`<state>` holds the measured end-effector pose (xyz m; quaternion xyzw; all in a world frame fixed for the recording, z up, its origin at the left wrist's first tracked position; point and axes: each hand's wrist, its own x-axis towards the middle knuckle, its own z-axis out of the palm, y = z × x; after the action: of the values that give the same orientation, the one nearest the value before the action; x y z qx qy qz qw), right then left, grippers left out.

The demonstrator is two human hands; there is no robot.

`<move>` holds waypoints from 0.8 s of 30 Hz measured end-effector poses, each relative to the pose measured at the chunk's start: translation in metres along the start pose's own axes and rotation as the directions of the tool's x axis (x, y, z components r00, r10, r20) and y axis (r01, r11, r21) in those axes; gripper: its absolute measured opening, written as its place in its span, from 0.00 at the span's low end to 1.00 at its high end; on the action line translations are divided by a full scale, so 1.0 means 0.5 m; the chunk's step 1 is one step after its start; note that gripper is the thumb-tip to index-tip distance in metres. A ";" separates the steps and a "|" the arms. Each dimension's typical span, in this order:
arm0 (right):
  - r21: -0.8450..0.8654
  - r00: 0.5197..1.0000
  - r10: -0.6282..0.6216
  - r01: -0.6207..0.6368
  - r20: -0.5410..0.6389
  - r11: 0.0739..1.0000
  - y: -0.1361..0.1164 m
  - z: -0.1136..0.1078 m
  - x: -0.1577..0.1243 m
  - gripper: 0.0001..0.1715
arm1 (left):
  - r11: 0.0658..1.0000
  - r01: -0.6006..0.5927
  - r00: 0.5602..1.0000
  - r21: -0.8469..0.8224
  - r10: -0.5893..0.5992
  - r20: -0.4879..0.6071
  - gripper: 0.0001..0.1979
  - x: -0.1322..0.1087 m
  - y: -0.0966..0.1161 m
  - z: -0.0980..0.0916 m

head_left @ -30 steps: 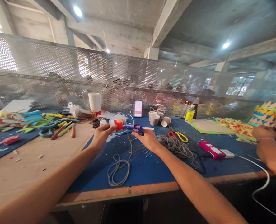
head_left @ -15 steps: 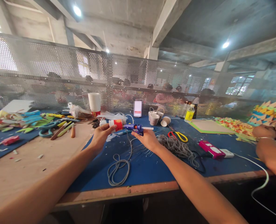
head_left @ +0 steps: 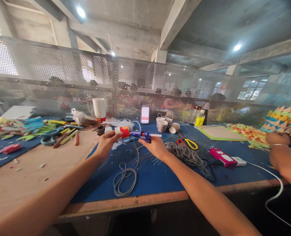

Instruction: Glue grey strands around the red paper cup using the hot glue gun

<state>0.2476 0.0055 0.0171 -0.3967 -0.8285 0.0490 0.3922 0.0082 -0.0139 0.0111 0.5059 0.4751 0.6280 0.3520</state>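
Clock read from the grip, 12 pointing away from the wearer. Left hand (head_left: 108, 141): thumb and fingers pinch a red-and-white paper cup (head_left: 122, 131), held up over the near-middle of the blue mat (head_left: 98, 188). Right hand (head_left: 157, 146) closes round the handle of a blue-purple glue gun (head_left: 145, 134); trigger squeezed or not, cannot tell.

Cup lies on its side, long axis roughly 9 to 3. Which end is the mouth, cannot tell. Gun's long axis close to the same line: nozzle toward 9, at the cup's 3 o'clock end; touching or just short of it, unclear. White glue stick (head_left: 157, 135) juts from the gun's rear toward 3.

Farther out: at 12, an upright phone (head_left: 145, 114). At 1 to 2, small cups (head_left: 162, 124), one more tipped over beside them. At 4, scissors with red and yellow handles (head_left: 187, 143) and a heap of grey cord (head_left: 184, 154). Toward 7, a loose cord coil (head_left: 125, 182). At 10, a cup stack (head_left: 99, 108). At 3, well apart, another person's hand (head_left: 278, 139).

Versus half a second ago: both holds and the cup-to-gun alignment unchanged; whole view drifts very slightly toward 9.
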 end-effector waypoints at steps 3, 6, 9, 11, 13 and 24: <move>-0.007 1.000 0.000 -0.001 -0.014 1.000 0.001 0.001 0.001 0.18 | 1.000 0.020 1.000 0.004 -0.020 0.007 0.19 -0.003 0.005 0.003; -0.012 1.000 0.003 -0.003 -0.024 1.000 0.001 0.001 0.001 0.18 | 1.000 0.018 1.000 0.013 -0.018 -0.002 0.19 -0.008 0.013 0.007; -0.016 1.000 0.009 -0.009 -0.030 1.000 0.000 0.001 0.001 0.18 | 1.000 0.022 1.000 -0.009 -0.022 0.004 0.19 -0.014 0.021 0.012; -0.010 0.999 0.012 -0.012 -0.035 1.000 -0.001 0.000 0.001 0.18 | 0.999 0.025 1.000 -0.033 -0.025 0.016 0.19 -0.017 0.024 0.014; 0.001 0.999 0.015 -0.015 -0.041 1.000 -0.001 -0.001 0.001 0.19 | 0.998 0.023 0.999 -0.058 -0.021 0.035 0.19 -0.019 0.025 0.016; 0.099 0.997 0.069 -0.067 -0.019 0.993 -0.008 -0.012 0.004 0.16 | 0.998 0.009 0.997 -0.065 -0.004 0.083 0.17 -0.023 0.026 0.017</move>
<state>0.2484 0.0027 0.0241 -0.4055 -0.8066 0.0987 0.4186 0.0197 -0.0265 0.0202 0.5182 0.4411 0.6204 0.3898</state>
